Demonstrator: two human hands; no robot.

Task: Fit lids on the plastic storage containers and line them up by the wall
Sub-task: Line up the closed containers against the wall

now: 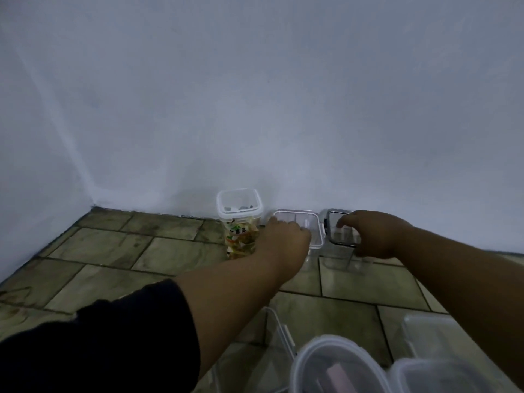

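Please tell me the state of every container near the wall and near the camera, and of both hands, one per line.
Tall container with snacks: upright at the wall, partly filled, lid on.
Middle clear container: at the wall, white-rimmed lid on, left hand resting on it.
Dark-rimmed container: at the wall, lid on, right hand gripping its lid.
Round-cornered container: near the camera, lidded.
Other near containers: clear; lid state unclear.

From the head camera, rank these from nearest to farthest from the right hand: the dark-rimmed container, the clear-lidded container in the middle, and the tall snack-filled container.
1. Dark-rimmed container: under the right hand, rightmost by the wall.
2. Clear-lidded container: next to the left, under the left hand.
3. Tall snack-filled container: farthest, leftmost in the row.
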